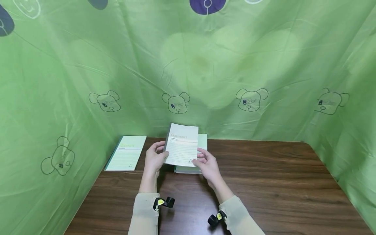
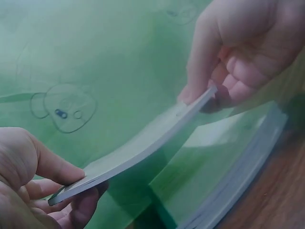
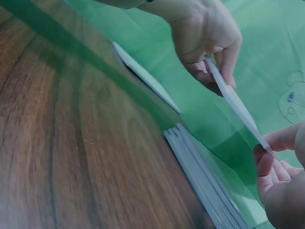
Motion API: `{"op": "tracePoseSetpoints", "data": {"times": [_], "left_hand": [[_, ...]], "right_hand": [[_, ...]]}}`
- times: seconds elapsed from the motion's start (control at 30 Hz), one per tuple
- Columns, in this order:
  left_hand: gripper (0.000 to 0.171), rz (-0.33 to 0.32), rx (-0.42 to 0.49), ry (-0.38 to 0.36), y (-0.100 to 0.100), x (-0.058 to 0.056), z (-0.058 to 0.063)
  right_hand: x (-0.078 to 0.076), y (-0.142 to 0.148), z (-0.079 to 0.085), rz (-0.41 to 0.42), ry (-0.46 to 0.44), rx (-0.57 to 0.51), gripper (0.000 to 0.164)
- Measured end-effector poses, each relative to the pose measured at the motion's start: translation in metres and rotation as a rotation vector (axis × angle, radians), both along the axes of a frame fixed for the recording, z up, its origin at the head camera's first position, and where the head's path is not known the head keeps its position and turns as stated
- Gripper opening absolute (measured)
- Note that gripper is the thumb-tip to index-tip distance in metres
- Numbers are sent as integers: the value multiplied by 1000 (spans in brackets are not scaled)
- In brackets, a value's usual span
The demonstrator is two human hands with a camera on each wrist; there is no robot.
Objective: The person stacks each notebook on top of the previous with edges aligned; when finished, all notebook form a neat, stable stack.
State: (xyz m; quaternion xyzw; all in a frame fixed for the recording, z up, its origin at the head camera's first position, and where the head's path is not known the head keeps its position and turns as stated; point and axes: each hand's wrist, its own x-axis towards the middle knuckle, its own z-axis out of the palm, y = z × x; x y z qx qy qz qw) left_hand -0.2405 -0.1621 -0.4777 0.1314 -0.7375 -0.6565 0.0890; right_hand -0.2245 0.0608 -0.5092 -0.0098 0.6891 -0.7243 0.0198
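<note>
Pinching opposite edges, left grip (image 1: pixel 154 157) and right grip (image 1: pixel 209 165) hold a notebook (image 1: pixel 182 145) partly hiding the stack (image 1: pixel 202 142) below.

From here I see a small curtained-off filming spot; whether a home or an office lies around it, I can't tell. Green cloth (image 1: pixel 205 71) printed with bear heads (image 1: pixel 178 103) hangs behind the far edge of a dark wood-grain table (image 1: pixel 270 182) and down past its left and right edges. Desk things lie on it: a single notebook (image 1: pixel 125 153) at the far left corner, a stack of notebooks (image 1: pixel 202 142) by the far edge. Small black cameras (image 1: pixel 169 202) strapped on both sleeves (image 1: pixel 145 212) speak of recording.
</note>
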Motion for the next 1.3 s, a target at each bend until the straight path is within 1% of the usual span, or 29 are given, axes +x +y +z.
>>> {"op": "tracePoseSetpoints", "data": {"times": [0.23, 0.4, 0.7, 0.9, 1.0, 1.13, 1.3], "left_hand": [[51, -43, 4, 1, 14, -3, -11], [50, -73, -3, -19, 19, -4, -12], [56, -108, -34, -35, 22, -9, -19], [54, -141, -71, -46, 24, -12, -27], [53, -146, -70, -41, 24, -13, -32], [53, -152, -57, -25, 24, -13, -37], [51, -148, -51, -17, 23, -13, -42]], "right_hand": [[3, 22, 3, -19, 3, -8, 61], [2, 33, 0, -26, 9, -27, 61], [2, 40, -11, -13, -9, -45, 62], [2, 43, -15, -26, -3, -40, 61], [1, 44, -18, -34, -12, -22, 60], [0, 47, -23, -16, -25, -2, 59], [1, 51, -26, 41, -31, 36, 61]]}}
